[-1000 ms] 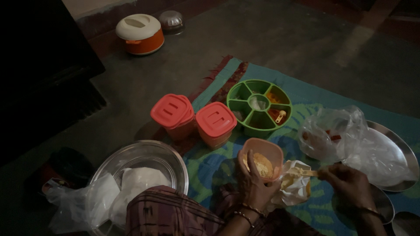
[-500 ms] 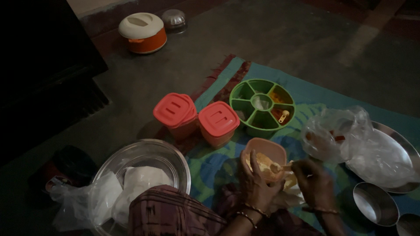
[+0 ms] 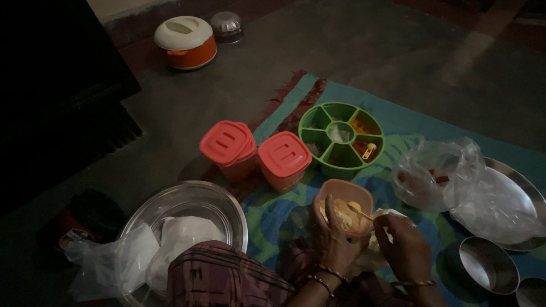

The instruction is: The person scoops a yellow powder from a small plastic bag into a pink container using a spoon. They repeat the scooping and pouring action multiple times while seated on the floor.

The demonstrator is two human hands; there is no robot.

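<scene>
My left hand (image 3: 330, 236) grips an open orange plastic container (image 3: 347, 207) filled with yellowish food, tilted toward me above the patterned mat (image 3: 398, 122). My right hand (image 3: 406, 247) holds a small spoon (image 3: 359, 212) whose tip dips into the container's contents. A crumpled plastic bag (image 3: 380, 230) lies just beneath and behind my right hand. Beyond the container stand two closed red-lidded square tubs (image 3: 227, 145) (image 3: 284, 156) and a round green divided spice tray (image 3: 341, 136).
A large steel bowl (image 3: 187, 199) with white bags sits at lower left. A clear plastic bag (image 3: 449, 173) lies over a steel plate (image 3: 520, 190) on the right, with a small steel bowl (image 3: 489, 264) below. An orange-and-white casserole pot (image 3: 185, 42) stands far back.
My right hand moved left from the plastic bag to the orange container and now has the spoon in it. The left hand kept holding the container.
</scene>
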